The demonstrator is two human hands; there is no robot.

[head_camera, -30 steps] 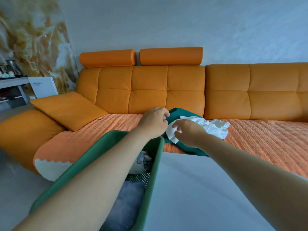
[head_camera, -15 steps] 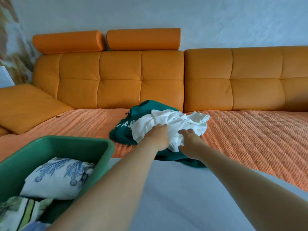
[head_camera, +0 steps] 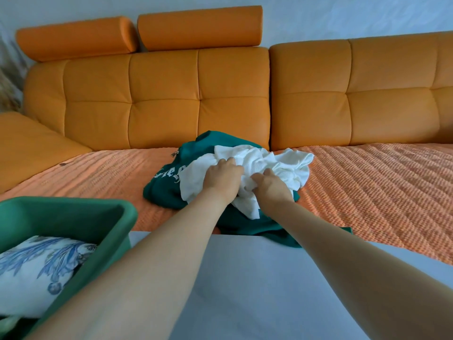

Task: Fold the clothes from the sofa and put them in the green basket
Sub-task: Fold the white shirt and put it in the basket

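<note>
A crumpled white garment (head_camera: 277, 165) lies on top of a dark green garment with white lettering (head_camera: 169, 185) on the orange sofa seat (head_camera: 367, 182). My left hand (head_camera: 221, 177) grips the white garment's left part, fingers curled into the cloth. My right hand (head_camera: 270, 186) grips a bunch of the same white cloth just to the right. The green basket (head_camera: 122, 217) stands at the lower left on a white table and holds a folded white cloth with blue flowers (head_camera: 36, 266).
The white table (head_camera: 257, 290) fills the foreground between me and the sofa. An orange cushion (head_camera: 31, 143) leans at the sofa's left end. Two orange headrests (head_camera: 196, 28) top the backrest. The sofa seat stretches to the right under an orange ribbed cover.
The view has swung right and closer to the sofa. Both hands have moved from the white garment's edge onto its middle and closed into the cloth.
</note>
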